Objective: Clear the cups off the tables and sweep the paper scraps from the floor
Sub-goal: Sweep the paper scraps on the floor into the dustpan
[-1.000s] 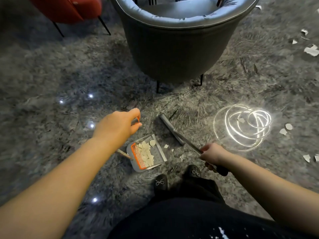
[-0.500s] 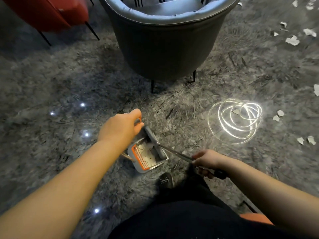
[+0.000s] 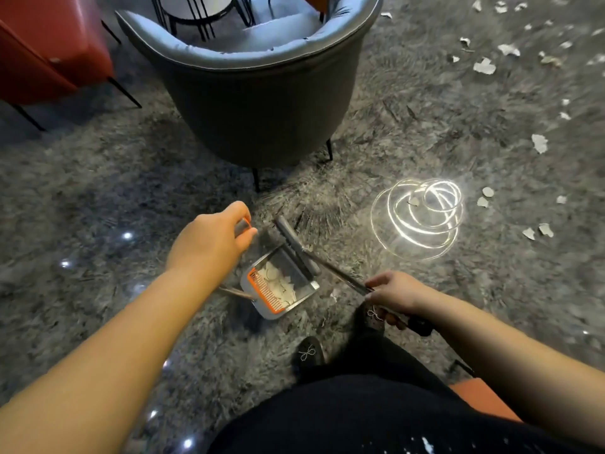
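A grey dustpan (image 3: 304,291) with an orange comb edge rests on the glossy grey floor in front of my feet, with paper scraps (image 3: 278,280) inside it. My left hand (image 3: 212,244) grips the top of the dustpan's long handle. My right hand (image 3: 393,294) holds the broom handle; the grey broom head (image 3: 296,245) lies along the pan's open mouth. More white paper scraps (image 3: 484,65) are strewn over the floor to the right and far right.
A grey tub armchair (image 3: 262,93) stands just beyond the dustpan. A red chair (image 3: 49,50) is at the far left, and a small round table (image 3: 196,4) with black wire legs lies behind the armchair. A bright ceiling light reflection (image 3: 422,217) glares on the floor. My black shoes (image 3: 307,352) are below.
The broom head swept into the dustpan mouth, then drew back slightly to its lip. The view tipped up, showing more of the armchair and the far scraps.
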### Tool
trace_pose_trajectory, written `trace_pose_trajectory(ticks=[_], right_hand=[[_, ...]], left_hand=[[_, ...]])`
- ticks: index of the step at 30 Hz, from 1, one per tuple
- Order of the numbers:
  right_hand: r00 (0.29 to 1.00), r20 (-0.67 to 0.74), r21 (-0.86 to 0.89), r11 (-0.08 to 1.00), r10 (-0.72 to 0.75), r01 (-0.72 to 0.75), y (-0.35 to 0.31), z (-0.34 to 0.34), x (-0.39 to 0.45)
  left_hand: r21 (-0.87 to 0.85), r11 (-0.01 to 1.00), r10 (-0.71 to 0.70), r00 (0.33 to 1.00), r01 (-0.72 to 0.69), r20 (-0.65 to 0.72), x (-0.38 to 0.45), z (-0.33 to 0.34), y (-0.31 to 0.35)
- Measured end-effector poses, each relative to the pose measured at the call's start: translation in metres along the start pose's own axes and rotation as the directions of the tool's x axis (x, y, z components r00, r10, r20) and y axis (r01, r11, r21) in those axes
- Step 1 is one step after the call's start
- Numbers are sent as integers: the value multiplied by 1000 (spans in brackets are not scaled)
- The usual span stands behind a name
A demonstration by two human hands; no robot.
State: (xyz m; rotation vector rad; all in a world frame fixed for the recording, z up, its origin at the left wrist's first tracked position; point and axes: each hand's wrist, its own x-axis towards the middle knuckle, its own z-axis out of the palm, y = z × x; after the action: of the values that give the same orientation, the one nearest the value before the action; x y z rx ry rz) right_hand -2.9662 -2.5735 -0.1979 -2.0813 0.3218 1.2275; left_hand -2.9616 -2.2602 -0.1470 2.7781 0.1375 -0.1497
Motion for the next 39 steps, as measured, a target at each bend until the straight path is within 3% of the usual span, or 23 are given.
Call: trace_pose_trajectory(ticks=[10, 14, 22, 31, 39], right_hand=[[985, -158, 244, 969, 69, -29, 41, -96, 16], [976, -180, 396, 917, 126, -46, 60, -148, 20], [954, -202, 531, 843, 220, -83, 107, -261, 32], [932, -236, 479, 867, 276, -135, 150, -383, 68], [934, -192, 370, 904, 301, -215, 155, -436, 116]], left_hand=[[-29, 982, 188, 982, -189, -23, 92, 4, 96], [-25, 969, 245, 969, -245, -12, 135, 12, 155], [8, 936, 351, 934, -352, 60, 224, 51, 284], [49, 925, 366, 918, -377, 154, 317, 104, 400], [100, 909, 379, 903, -404, 203, 372, 132, 437]])
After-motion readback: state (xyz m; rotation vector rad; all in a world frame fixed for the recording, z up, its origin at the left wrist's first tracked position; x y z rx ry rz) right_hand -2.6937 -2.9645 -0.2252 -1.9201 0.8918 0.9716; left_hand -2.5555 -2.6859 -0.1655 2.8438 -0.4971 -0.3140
